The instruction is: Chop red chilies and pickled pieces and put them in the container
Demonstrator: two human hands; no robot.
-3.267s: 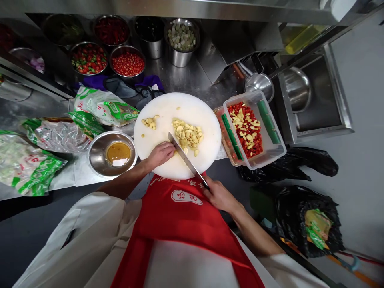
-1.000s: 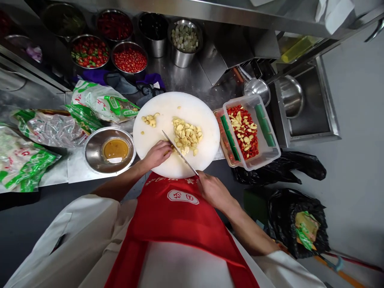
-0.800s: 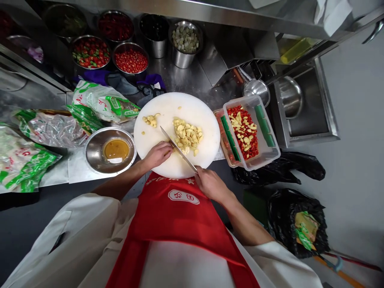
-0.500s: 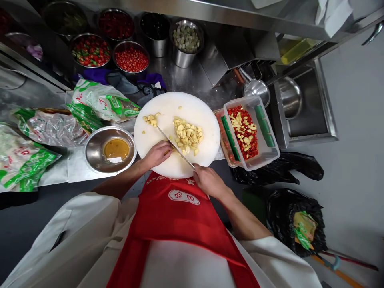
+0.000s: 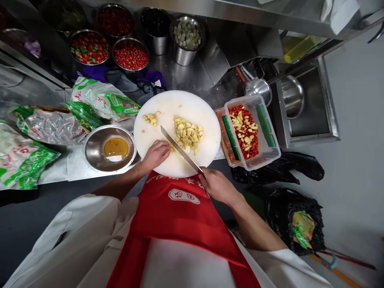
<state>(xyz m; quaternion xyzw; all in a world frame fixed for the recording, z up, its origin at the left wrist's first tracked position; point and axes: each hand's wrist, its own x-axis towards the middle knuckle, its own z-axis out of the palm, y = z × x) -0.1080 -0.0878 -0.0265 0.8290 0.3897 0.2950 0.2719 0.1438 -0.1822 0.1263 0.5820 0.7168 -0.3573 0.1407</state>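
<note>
On the round white cutting board [image 5: 148,100], my left hand [image 5: 156,154] has curled fingers over a small pale yellow piece, apparently ginger, mostly hidden by them. My right hand [image 5: 217,184] grips the handle of a long knife [image 5: 183,153] at the board's near right edge. Its blade slants up and left across the board, just right of my left fingertips. Beyond the blade lies a pile of thin ginger slices [image 5: 188,134]. A few knobby ginger pieces [image 5: 151,118] sit at the board's left.
A metal bowl of brown liquid [image 5: 93,154] stands left, near plastic food bags [image 5: 99,98]. At right is a clear tub [image 5: 267,154] with chopped red chilli and yellow slices. Metal pots [image 5: 184,58] line the back; a sink [image 5: 325,100] and black bin bag [image 5: 279,212] are farther right.
My right hand has drawn the knife toward the right and nearer my body, and its tip has left the knobby ginger pieces. My left hand has hardly moved.
</note>
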